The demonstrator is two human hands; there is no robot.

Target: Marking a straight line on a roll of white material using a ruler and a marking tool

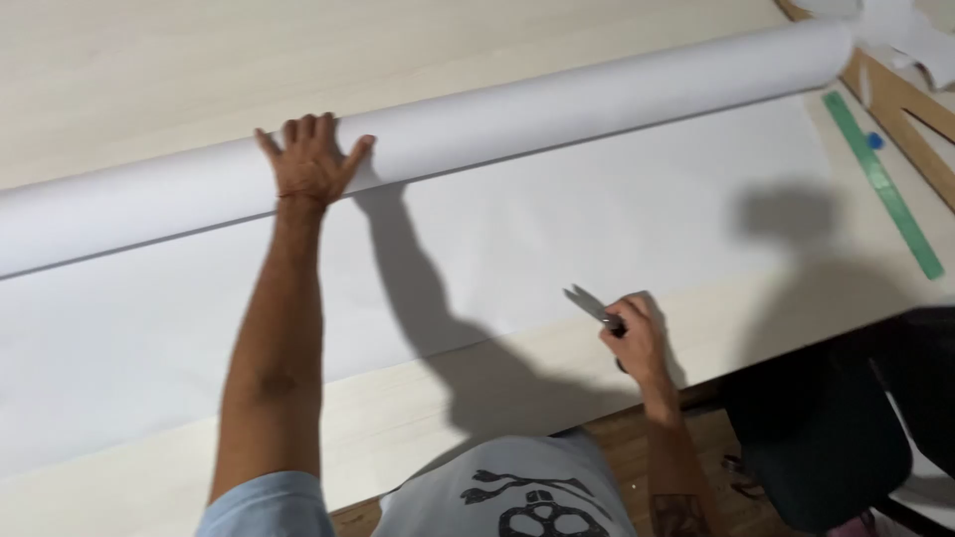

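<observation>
Left hand (pixel 310 159) lies flat with fingers spread, grasping nothing, its palm pressed on the big white paper roll (pixel 557 109). That roll stretches across the tabletop (pixel 199 50) from its left edge up toward the far right corner. From the roll, a white sheet (pixel 497 249) is unrolled toward the person, covering the middle of the tabletop and stopping short of the near edge, where a strip of pale wood shows. Further right, the right hand (pixel 635 333) is clenched around the handles of a pair of scissors (pixel 592 306), whose blades stand apart and point left over the sheet's near edge. Beyond that, a green ruler (pixel 880 179) lies slanted along the tabletop's right edge, just beside the sheet. A dark chair (pixel 816 438) stands off the near right corner.
</observation>
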